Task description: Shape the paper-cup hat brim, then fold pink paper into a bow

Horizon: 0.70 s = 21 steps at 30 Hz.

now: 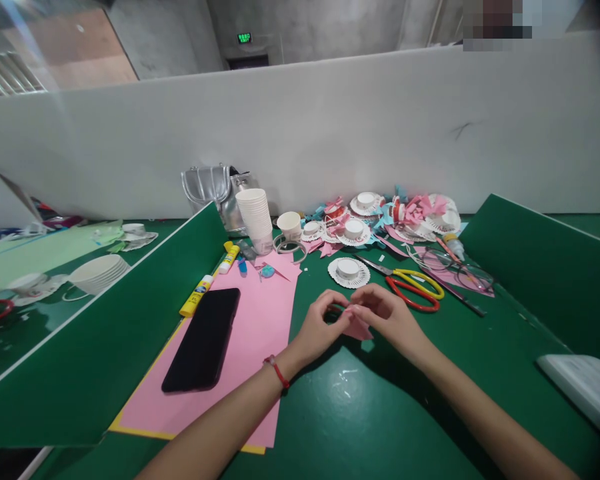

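Observation:
Both hands meet over the green tabletop, pinching a small piece of pink paper (359, 329) between thumbs and fingers. My left hand (325, 323), with a red bracelet at the wrist, is closed on its left side. From the right, my right hand (391, 319) grips the same paper, its fingers curled over the top edge. Just beyond the hands lies a white fringed paper disc with a raised centre (349, 270). Scissors (415, 283) with red and yellow handles rest right of it. What the curled fingers cover behind the paper is hidden.
Pink sheets (260, 347) carry a black phone (203, 340); glue sticks (197, 297) lie beside it. Behind stand stacked paper cups (255, 217) and a silver bag (213, 193). Finished-looking paper pieces (420, 217) heap near eyeglasses (460, 267). Green dividers (130, 327) flank the workspace; another person's hand shows far left.

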{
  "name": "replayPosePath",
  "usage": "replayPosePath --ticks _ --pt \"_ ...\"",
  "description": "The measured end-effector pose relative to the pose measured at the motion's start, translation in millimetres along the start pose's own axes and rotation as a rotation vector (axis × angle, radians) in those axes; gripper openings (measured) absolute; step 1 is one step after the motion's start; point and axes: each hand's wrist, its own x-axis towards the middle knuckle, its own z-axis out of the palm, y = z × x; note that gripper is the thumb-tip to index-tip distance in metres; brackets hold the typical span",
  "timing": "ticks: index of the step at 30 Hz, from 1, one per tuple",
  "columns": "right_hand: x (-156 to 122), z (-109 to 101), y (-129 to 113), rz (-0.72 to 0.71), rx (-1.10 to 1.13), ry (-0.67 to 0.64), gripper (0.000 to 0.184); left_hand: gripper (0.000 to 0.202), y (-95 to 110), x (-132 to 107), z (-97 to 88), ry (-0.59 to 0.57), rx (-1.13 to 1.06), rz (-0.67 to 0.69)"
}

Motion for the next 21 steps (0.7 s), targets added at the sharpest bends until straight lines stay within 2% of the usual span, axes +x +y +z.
replayPosePath --ticks 5,10,14,17,19,21 --pt "1.7 -2.1 2.9 0.141 -0.029 0.035 0.018 0.012 -1.8 -0.3 0.4 0.049 0.052 -0.054" --pt "2.4 -4.5 8.0 0.107 -0.058 0.106 0.020 0.010 -0.2 0.8 -0.5 0.072 -0.026 -0.104" --pt "3.2 -7.0 9.9 0.103 -0.017 0.191 0.025 0.016 -1.9 1.5 0.1 -0.001 -0.181 -0.210" --pt "2.9 -7.6 7.4 0.123 -0.045 0.125 0.025 0.018 -4.9 2.1 -0.1 -0.017 -0.144 -0.218" --pt "2.5 -7.4 5.3 0.121 -0.098 0.066 0.019 0.021 -5.9 2.4 -0.8 -0.002 -0.057 -0.176" --pt "2.1 -7.0 4.3 0.125 -0.125 0.068 0.019 0.020 -5.4 2.8 -1.8 0.006 0.002 -0.131"
